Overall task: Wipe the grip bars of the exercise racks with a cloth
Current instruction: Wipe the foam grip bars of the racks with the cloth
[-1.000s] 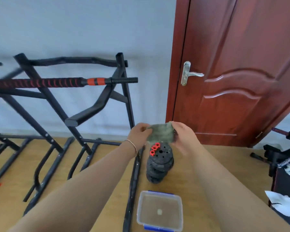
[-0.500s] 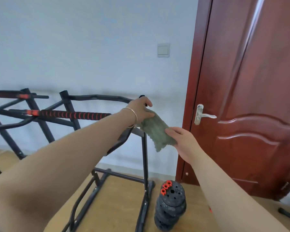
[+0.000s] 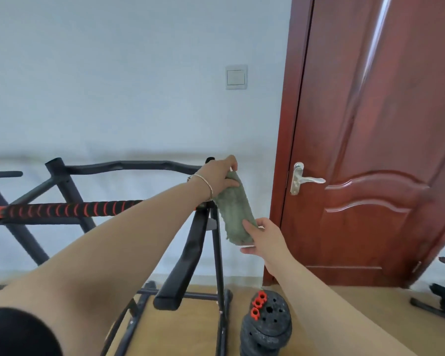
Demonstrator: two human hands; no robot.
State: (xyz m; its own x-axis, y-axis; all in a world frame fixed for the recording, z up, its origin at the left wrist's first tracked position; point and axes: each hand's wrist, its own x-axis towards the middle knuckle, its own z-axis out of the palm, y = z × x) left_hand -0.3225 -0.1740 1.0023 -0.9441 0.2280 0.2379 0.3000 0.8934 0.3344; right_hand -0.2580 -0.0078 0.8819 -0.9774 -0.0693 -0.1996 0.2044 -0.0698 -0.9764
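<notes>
The red-brown panelled wooden door [image 3: 370,150] to the right of the black steel exercise rack [image 3: 62,176] now fills far more of the view than a second ago. The view has risen from the floor to the rack's top, and the clear plastic box seen below the rack is out of sight. The rack's wavy black top bar [image 3: 129,167] and, below it, the red-and-black padded grip bar [image 3: 70,209] both run leftward from the rack's right upright. The stack of black weight plates with red collars [image 3: 267,327] sits at the rack's right foot, where the cloth was being handled a second ago. The grey-green terry cloth [image 3: 235,214] has been carried up to the rack's upper right corner and hangs slantwise just right of the upright, stretched between both hands, much as half a second ago. The left grip [image 3: 217,177] is closed on the cloth's top end at the right tip of the top bar. The right grip [image 3: 265,240] pinches its lower end, thumb in front, fingers behind. Judging from this, preparation is over and the cloth is placed to start on the top bar's end, but no wiping stroke has yet been made; both bars remain to be done.
</notes>
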